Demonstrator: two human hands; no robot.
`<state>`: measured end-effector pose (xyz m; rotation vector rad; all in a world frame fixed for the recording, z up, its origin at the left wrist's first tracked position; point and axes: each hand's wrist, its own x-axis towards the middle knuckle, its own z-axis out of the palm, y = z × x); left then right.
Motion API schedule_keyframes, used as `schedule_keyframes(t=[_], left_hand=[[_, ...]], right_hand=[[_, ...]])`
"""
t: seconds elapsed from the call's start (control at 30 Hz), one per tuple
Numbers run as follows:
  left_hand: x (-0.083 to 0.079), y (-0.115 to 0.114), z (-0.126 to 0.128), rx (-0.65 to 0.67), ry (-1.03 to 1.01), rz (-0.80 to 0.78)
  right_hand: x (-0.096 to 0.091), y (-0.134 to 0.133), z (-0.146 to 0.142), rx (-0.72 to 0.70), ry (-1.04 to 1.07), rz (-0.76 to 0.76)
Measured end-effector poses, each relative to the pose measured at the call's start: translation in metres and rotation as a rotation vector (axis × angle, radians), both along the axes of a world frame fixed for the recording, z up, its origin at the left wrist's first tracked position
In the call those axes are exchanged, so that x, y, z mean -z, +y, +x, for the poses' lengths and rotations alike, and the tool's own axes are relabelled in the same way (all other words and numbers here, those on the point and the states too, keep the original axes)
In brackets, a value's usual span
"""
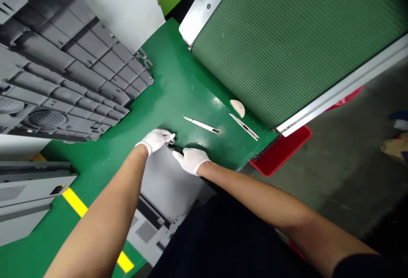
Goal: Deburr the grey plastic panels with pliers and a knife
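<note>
- I'm watching the white-gloved left hand (155, 141) and white-gloved right hand (192, 160) working close together near the middle of the scene, over the near edge of a green bench top (178, 86)
- The left fingers (165, 136) are curling closed and the right fingers (184, 154) are pinching inward, both around a small dark part (174, 149) between the hands; I can't tell which hand is actually gripping it, since the gloves hide most of it
- That part is sitting at the edge of a grey moulded panel (165, 184), on the near side of the bench
- The step in hand is reading as fine two-handed work at that one spot
- A scalpel (201, 125) and a craft knife (244, 126) are lying untouched farther right, with a cream half-round piece (237, 108) beyond them
- A large grey ribbed moulding (63, 78) is lying to the left, and a green ribbed panel (287, 44) is standing far right
</note>
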<state>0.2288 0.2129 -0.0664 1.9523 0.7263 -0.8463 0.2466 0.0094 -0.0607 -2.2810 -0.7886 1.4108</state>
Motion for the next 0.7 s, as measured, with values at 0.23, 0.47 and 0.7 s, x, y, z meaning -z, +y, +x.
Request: schedule_keyframes(t=[0.23,0.47,0.7], left_hand=[[0.000,0.001,-0.002,-0.046,-0.015,-0.032],[0.006,0.002,-0.003,-0.030,-0.012,-0.020],[0.013,0.005,-0.002,0.031,0.014,0.037]], right_hand=[[-0.003,0.002,0.004,-0.027,-0.019,-0.019],[-0.008,0.004,0.002,-0.024,-0.004,-0.060],[-0.010,0.006,0.001,-0.012,0.009,-0.084]])
